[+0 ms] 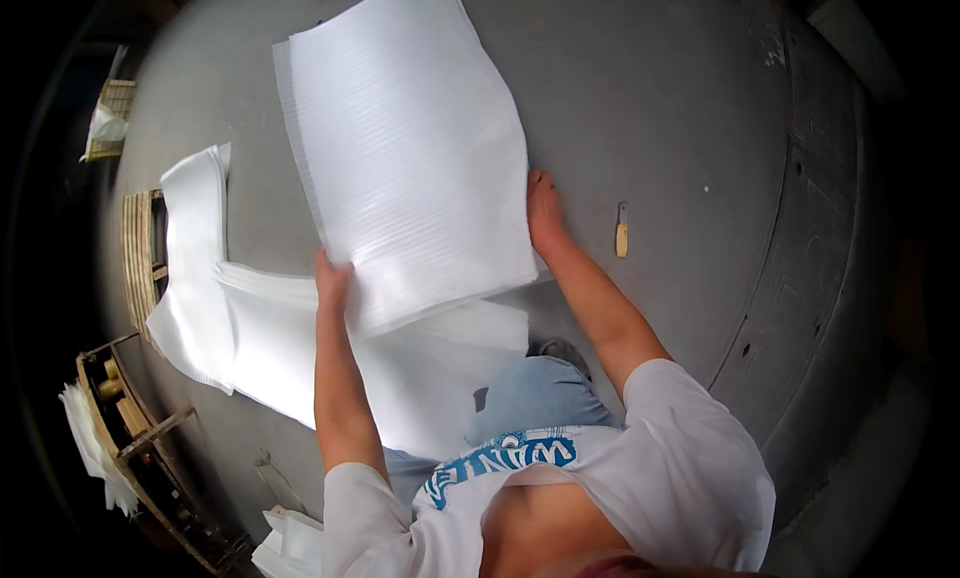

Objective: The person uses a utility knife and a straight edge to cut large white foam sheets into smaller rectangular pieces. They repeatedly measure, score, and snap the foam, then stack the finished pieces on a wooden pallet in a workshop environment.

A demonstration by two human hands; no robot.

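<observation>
A stack of white ribbed foam sheets [410, 158] is held up in front of me, between both hands. My left hand [333, 281] grips its near left edge, thumb on top and the other fingers hidden underneath. My right hand [543, 213] is closed on the right edge, its fingers partly behind the sheets. Below and to the left, more white foam sheets [270, 328] spread over the floor and run under the held stack toward my legs. On the grey floor right of my right hand lies a scraper-like tool [622, 233] with a yellowish handle.
Another pile of white sheets [195, 218] lies at the left, beside a wooden pallet [138, 253]. A wooden rack [140, 433] with rolls stands at the lower left, white sheets hanging beside it. Dark floor plates [800, 248] run along the right.
</observation>
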